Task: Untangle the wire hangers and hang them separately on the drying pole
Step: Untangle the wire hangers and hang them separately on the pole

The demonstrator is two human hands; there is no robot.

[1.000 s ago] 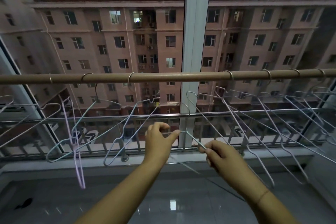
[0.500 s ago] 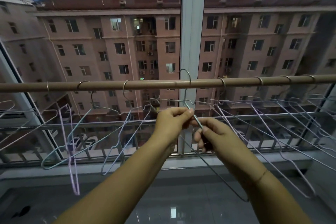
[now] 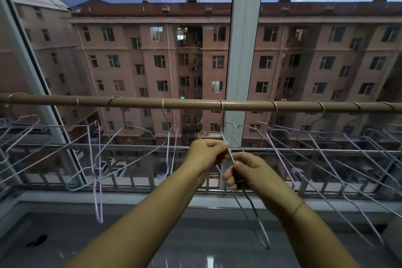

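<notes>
A: Item one?
B: I log one pale-blue wire hanger (image 3: pixel 243 200), hooked on the brown drying pole (image 3: pixel 195 104); left hand (image 3: pixel 206 153) and right hand (image 3: pixel 248 173) both pinch its wire.
A: Others?
B: Roughly nine hooks; the exact count is unclear.

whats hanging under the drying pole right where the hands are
A light blue wire hanger, hooked on the drying pole. Left hand and right hand cover part of its wire.

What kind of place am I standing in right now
Likely an enclosed apartment balcony used for drying laundry: a drying pole hung with wire hangers runs before a big window facing a residential block.
</notes>
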